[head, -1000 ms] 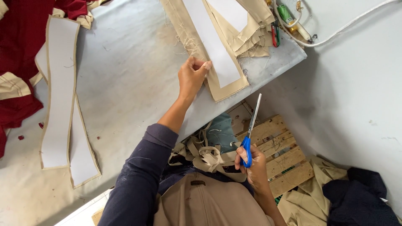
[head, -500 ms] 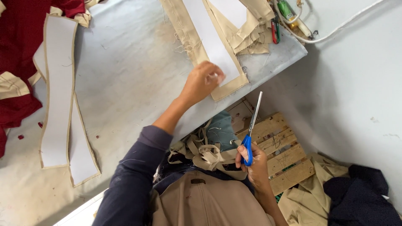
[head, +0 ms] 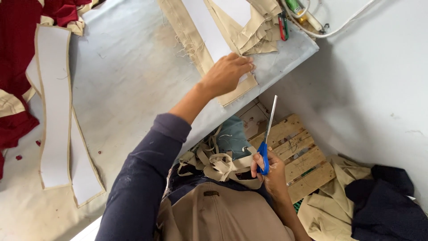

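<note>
My left hand [head: 228, 73] lies flat on the near end of a long tan fabric strip with white interfacing [head: 200, 31], close to the edge of the grey table [head: 133, 76]. Below the table edge, my right hand [head: 269, 167] grips blue-handled scissors [head: 267, 134], blades closed and pointing up. More tan pieces [head: 249, 22] are stacked at the strip's right.
Two cut white-faced tan strips [head: 55, 111] lie at the table's left, beside dark red cloth [head: 18, 53]. Tan offcuts [head: 218, 160] hang over my lap. A wooden pallet [head: 298, 151] and tan and navy cloth [head: 379, 209] are on the floor. Small tools and a white cable [head: 303, 18] lie near the table's corner.
My left hand has slid along the tan strip toward the table edge and now lies flatter on its end. The right hand with the scissors has barely moved.
</note>
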